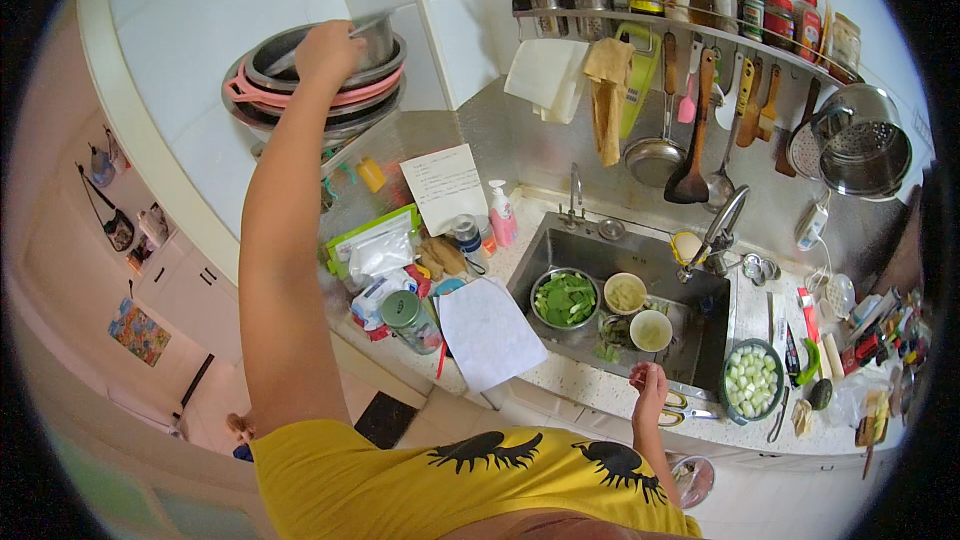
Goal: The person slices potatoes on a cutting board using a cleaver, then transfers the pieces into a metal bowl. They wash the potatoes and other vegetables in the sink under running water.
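Note:
My left hand (330, 52) is stretched up to the far left, its fingers closed at the rim of a steel pot (377, 45). That pot sits in a stack of metal basins (259, 64), with a pink basin (244, 90) among them. Close to the sink's front edge, my right hand (651, 382) is loosely curled; its inner side is hidden. Just beyond it in the steel sink (705, 360) stand a white bowl (651, 331), another pale bowl (625, 292) and a metal bowl of chopped green leaves (565, 300). Yellow-handled scissors (679, 412) lie beside my right wrist.
A green bowl of cut pale vegetable pieces (751, 380) stands right of the sink, near a green pepper (808, 362). Left of the sink are paper (491, 334), a lidded jar (409, 321) and a pump bottle (502, 216). Utensils hang below a spice rack (705, 19).

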`<state>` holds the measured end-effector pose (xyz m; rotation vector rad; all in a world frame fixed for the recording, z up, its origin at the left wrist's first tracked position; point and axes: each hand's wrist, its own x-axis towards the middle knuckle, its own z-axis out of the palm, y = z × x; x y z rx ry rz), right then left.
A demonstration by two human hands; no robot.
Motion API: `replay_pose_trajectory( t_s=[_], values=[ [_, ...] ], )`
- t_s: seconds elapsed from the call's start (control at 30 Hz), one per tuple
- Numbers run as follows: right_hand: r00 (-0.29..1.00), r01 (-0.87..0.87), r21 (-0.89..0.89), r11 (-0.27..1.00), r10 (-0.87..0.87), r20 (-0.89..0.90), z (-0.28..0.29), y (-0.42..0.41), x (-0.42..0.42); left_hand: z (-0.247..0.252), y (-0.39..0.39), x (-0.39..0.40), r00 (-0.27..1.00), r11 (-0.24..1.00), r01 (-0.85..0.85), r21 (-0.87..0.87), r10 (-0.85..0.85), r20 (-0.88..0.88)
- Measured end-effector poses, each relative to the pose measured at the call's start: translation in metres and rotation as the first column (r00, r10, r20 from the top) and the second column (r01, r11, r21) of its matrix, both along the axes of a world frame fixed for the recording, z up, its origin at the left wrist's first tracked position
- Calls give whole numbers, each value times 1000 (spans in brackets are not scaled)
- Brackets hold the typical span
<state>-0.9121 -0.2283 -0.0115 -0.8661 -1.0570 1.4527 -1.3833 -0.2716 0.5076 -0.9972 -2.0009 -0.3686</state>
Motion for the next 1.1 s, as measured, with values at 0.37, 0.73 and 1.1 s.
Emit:
replay_pose_trajectory(
  t_s=[0.37,0.73,1.1],
  values=[
    [995,96,-136,986,-93,26,-4,-23,39,-115,33,164,395,474,869,-145,-839,-374],
    [833,519,-273,810,-551,-53,3,-112,272,-374,-5,480,-427,-435,899,54,-839,338],
    [435,872,-314,376,-888,145,-23,-299,567,-473,-69,781,-656,-642,720,264,-502,564]
  ],
)
